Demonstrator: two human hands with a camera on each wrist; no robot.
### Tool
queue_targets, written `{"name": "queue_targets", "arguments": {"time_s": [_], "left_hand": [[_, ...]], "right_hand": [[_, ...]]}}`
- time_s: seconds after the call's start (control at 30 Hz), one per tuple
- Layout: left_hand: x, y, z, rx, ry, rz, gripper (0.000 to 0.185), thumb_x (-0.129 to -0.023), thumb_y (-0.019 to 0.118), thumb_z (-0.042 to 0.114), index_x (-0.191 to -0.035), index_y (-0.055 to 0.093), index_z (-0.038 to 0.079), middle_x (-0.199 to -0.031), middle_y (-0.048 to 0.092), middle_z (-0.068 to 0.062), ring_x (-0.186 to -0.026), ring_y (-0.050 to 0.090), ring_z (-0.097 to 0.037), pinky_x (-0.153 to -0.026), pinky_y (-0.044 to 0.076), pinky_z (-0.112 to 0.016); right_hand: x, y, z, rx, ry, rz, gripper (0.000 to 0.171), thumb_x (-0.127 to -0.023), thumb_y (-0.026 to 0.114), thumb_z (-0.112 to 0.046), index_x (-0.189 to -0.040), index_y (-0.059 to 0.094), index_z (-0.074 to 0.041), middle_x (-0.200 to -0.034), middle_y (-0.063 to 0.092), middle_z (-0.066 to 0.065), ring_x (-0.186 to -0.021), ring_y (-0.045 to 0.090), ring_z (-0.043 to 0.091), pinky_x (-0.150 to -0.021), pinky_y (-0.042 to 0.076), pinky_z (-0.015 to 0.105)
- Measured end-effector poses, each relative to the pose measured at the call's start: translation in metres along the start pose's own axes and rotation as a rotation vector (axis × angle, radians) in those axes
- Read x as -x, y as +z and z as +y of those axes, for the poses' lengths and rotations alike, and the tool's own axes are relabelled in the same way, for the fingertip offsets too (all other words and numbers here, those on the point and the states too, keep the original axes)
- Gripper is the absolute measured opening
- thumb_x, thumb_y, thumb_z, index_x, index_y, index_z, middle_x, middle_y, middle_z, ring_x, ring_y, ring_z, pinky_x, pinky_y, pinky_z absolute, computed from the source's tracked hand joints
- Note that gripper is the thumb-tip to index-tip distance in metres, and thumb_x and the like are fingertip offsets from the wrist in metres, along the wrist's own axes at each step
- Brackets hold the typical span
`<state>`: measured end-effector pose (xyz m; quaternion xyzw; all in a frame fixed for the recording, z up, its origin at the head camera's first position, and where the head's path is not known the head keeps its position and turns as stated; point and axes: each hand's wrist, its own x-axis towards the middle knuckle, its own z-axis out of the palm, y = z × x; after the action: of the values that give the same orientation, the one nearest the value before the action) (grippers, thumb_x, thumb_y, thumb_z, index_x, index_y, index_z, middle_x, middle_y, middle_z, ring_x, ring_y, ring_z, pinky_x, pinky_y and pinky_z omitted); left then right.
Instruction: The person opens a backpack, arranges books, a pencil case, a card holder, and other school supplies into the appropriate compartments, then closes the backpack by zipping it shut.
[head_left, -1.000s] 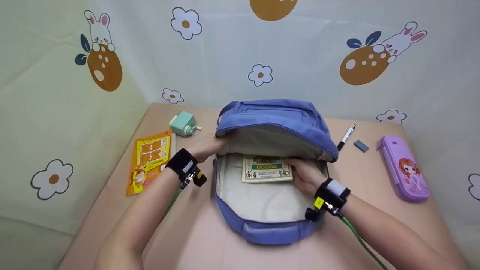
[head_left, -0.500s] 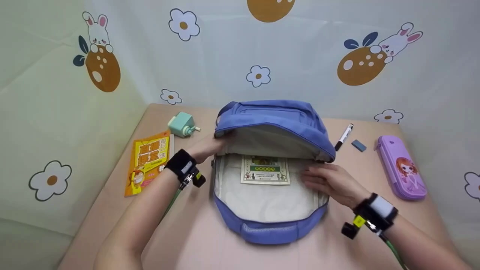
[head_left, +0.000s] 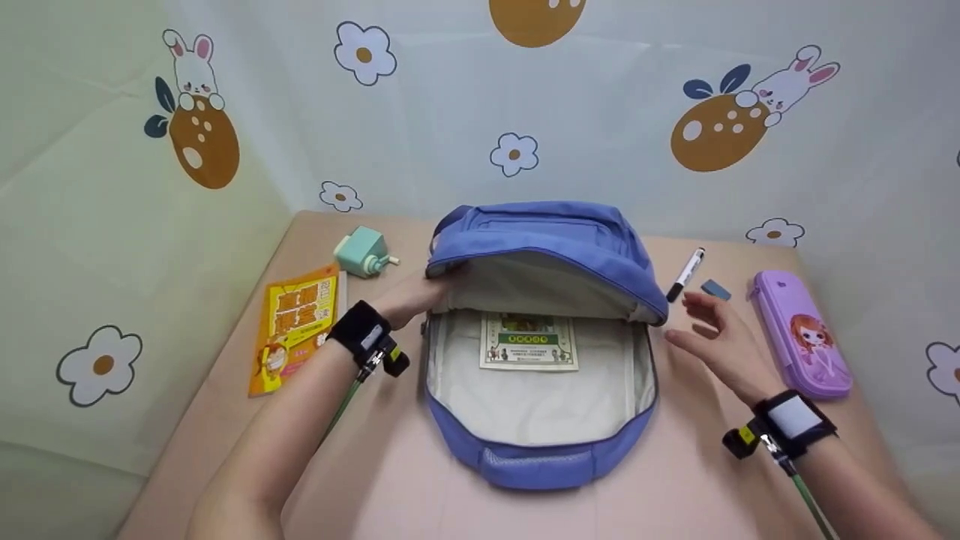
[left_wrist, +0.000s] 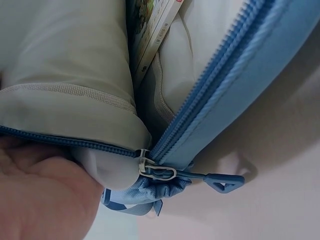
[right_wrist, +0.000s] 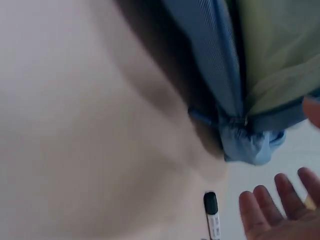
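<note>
A blue backpack (head_left: 540, 232) lies unzipped on the table, its grey lining showing. Inside it rests a small green-and-white booklet (head_left: 529, 341). My left hand (head_left: 409, 296) grips the left edge of the raised flap and keeps it lifted; in the left wrist view the flap edge (left_wrist: 75, 115) and the blue zipper pull (left_wrist: 220, 181) lie right by my palm. My right hand (head_left: 712, 334) hovers with fingers spread and nothing in it, right of the bag, near a black-and-white marker (head_left: 686, 274) and a grey eraser (head_left: 715, 289). The marker (right_wrist: 212, 215) also shows in the right wrist view.
A purple pencil case (head_left: 801, 334) lies at the right edge of the table. A yellow book (head_left: 296, 322) and a mint-green pencil sharpener (head_left: 364, 253) sit left of the bag. A printed curtain hangs behind the pink table (head_left: 390, 480).
My right hand let go of the booklet, left the bag and moved right toward the marker and eraser. The booklet stays inside. My left hand keeps hold of the flap.
</note>
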<state>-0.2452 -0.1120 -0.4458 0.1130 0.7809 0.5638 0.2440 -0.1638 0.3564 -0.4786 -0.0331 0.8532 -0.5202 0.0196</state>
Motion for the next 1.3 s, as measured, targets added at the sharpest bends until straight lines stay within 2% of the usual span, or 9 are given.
{"name": "queue_targets", "arguments": {"time_s": [0.1,0.27,0.37,0.47,0.53,0.6,0.9,1.13,1.3], "left_hand": [[0.001,0.000,0.000,0.013,-0.011,0.001,0.082,-0.102,0.049,0.058,-0.165,0.016,0.017,-0.168,0.021,-0.010,-0.151,0.025,-0.030,-0.122,0.020,-0.050],[0.000,0.001,0.000,0.005,0.004,0.005,0.080,-0.102,0.050,0.058,-0.165,0.018,0.018,-0.167,0.024,-0.009,-0.151,0.026,-0.028,-0.121,0.022,-0.048],[0.000,0.001,-0.001,-0.003,0.011,0.013,0.081,-0.102,0.050,0.059,-0.165,0.019,0.020,-0.167,0.024,-0.006,-0.151,0.026,-0.024,-0.122,0.021,-0.046],[0.000,0.001,-0.002,-0.005,0.016,0.021,0.083,-0.100,0.050,0.062,-0.165,0.018,0.022,-0.168,0.023,-0.003,-0.151,0.023,-0.021,-0.122,0.019,-0.044],[-0.001,0.001,-0.003,-0.011,0.026,0.021,0.084,-0.100,0.049,0.064,-0.165,0.016,0.023,-0.168,0.021,-0.003,-0.152,0.021,-0.021,-0.123,0.017,-0.044],[-0.001,0.000,-0.003,-0.011,0.035,0.023,0.084,-0.100,0.049,0.064,-0.165,0.016,0.023,-0.169,0.021,-0.003,-0.152,0.021,-0.021,-0.123,0.016,-0.045],[0.001,-0.001,-0.005,-0.002,0.033,0.019,0.084,-0.100,0.050,0.064,-0.165,0.016,0.023,-0.169,0.020,-0.003,-0.153,0.019,-0.022,-0.123,0.016,-0.046],[0.006,-0.002,-0.007,-0.008,0.021,-0.011,0.088,-0.098,0.052,0.065,-0.165,0.016,0.021,-0.169,0.020,-0.006,-0.153,0.020,-0.025,-0.122,0.018,-0.048],[0.008,-0.006,-0.010,-0.017,0.031,-0.019,0.085,-0.097,0.062,0.056,-0.163,0.025,0.019,-0.165,0.031,-0.008,-0.149,0.032,-0.026,-0.120,0.026,-0.048]], "right_hand": [[-0.013,0.004,0.004,0.081,-0.057,-0.056,0.090,-0.090,0.081,-0.031,-0.160,0.030,-0.011,-0.163,0.030,0.018,-0.149,0.024,0.043,-0.117,0.022,0.064],[-0.036,0.016,0.005,0.099,-0.119,-0.090,0.076,-0.088,0.083,-0.028,-0.155,0.046,-0.022,-0.165,0.029,0.011,-0.153,0.017,0.036,-0.116,0.012,0.070],[-0.045,0.024,0.004,0.098,-0.148,-0.078,0.063,-0.091,0.080,-0.031,-0.148,0.056,-0.019,-0.159,0.042,0.008,-0.148,0.033,0.028,-0.118,0.025,0.059],[-0.048,0.032,0.003,0.109,-0.153,-0.052,0.050,-0.093,0.077,-0.034,-0.137,0.066,-0.011,-0.138,0.063,0.011,-0.125,0.058,0.025,-0.106,0.045,0.036],[-0.048,0.036,0.002,0.106,-0.136,-0.036,0.045,-0.095,0.075,-0.036,-0.129,0.070,-0.007,-0.121,0.071,0.012,-0.108,0.065,0.020,-0.093,0.050,0.025],[-0.048,0.038,0.001,0.082,-0.122,-0.026,0.043,-0.096,0.073,-0.036,-0.125,0.072,-0.005,-0.114,0.073,0.011,-0.102,0.066,0.019,-0.088,0.049,0.019],[-0.051,0.040,-0.005,0.002,-0.061,-0.015,0.047,-0.095,0.072,-0.045,-0.115,0.072,-0.003,-0.100,0.074,0.012,-0.095,0.067,0.028,-0.082,0.052,0.025],[-0.051,0.041,-0.010,-0.011,0.010,-0.020,0.055,-0.095,0.069,-0.050,-0.128,0.066,-0.006,-0.120,0.068,0.013,-0.103,0.062,0.024,-0.090,0.052,0.038],[-0.053,0.042,-0.012,-0.024,0.024,-0.011,0.053,-0.096,0.069,-0.049,-0.129,0.066,-0.008,-0.119,0.066,0.010,-0.102,0.058,0.025,-0.087,0.051,0.038]]}}
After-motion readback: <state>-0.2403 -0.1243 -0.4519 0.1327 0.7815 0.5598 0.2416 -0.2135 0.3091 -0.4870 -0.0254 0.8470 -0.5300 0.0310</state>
